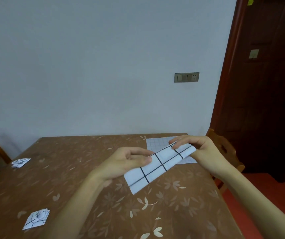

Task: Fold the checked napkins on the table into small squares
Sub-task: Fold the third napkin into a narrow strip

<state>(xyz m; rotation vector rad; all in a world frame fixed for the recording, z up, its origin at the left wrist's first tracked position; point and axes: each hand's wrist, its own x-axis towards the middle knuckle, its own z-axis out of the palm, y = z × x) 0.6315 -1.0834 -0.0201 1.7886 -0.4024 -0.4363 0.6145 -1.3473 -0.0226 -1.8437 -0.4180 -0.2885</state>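
Hands raised over the table (86,169): your left hand (129,161) pinches the strip-folded napkin (157,169) near its middle, your right hand (195,149) pinches its far end. Count: one held, one flat napkin (155,143) beneath, two folded squares (36,219) at left.

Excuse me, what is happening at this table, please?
A person is folding a checked napkin above the brown table. It is now a long strip: the left hand pinches its upper edge and the right hand pinches its far end. A finely gridded sheet lies flat underneath. On the table's left side lie the near folded napkin and the far folded napkin.
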